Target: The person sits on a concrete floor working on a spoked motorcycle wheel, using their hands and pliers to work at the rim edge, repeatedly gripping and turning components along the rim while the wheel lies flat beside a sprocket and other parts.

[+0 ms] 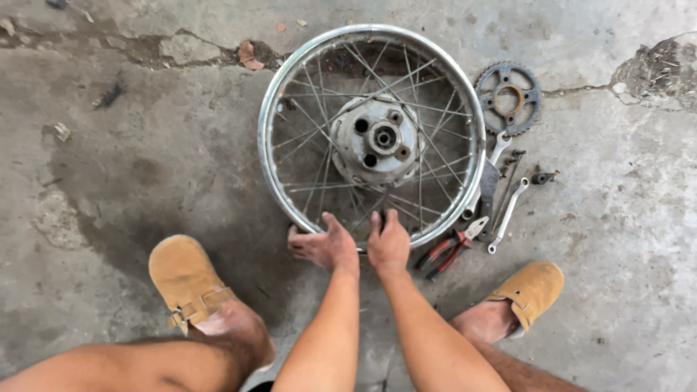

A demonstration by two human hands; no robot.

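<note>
Bare knees and forearms fill the bottom of the frame, with a tan clog at lower left (185, 279) and another at lower right (530, 290). Just above them both hands meet the near edge of a spoked wheel (372, 134) lying flat on the cracked concrete floor (131, 167) at centre frame. Its chrome rim (270, 116) is bare, without a tyre. The left hand (323, 245) is curled over the rim, fingers wrapped round it; the right hand (388, 243) grips the rim just beside it. This looks like taking hold of the wheel; lifting or turning it calls for a firm two-handed grip. Right of the wheel lie a sprocket (508, 98), spanners (507, 214) and red-handled pliers (450, 250).
</note>
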